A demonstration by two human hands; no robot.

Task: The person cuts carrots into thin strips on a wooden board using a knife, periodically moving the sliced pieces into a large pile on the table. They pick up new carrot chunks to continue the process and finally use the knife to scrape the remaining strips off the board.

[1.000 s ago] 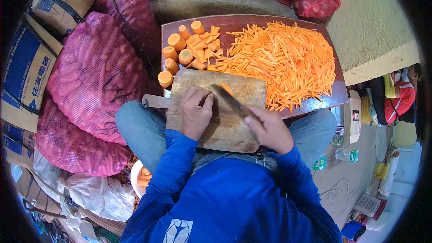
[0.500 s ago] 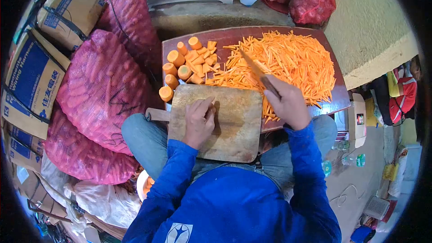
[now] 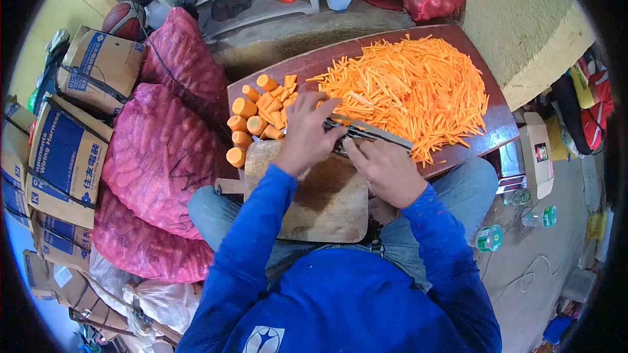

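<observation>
Over the far edge of the wooden cutting board (image 3: 327,202), my left hand (image 3: 307,132) has its fingers spread apart, with the thumb beside a dark, narrow object. My right hand (image 3: 389,170) is closed at the near side of that object, and a blade (image 3: 386,136) shows just beyond its fingers. What exactly the right fingers grip is partly hidden. Beyond the hands lies a large pile of carrot strips (image 3: 425,91). Thick carrot pieces (image 3: 243,107) stand to the left of the pile, near the board's far left corner.
The pieces and strips rest on a dark red table (image 3: 314,65). Pink mesh sacks (image 3: 163,157) bulge at the left beside cardboard boxes (image 3: 69,157). A concrete ledge (image 3: 523,46) is at the right, with plastic bottles (image 3: 489,238) on the floor below.
Both hands have moved together over the board's far edge. My left hand has risen from the board and spread its fingers. The knife has swung from pointing up-left to lying across beyond my right hand.
</observation>
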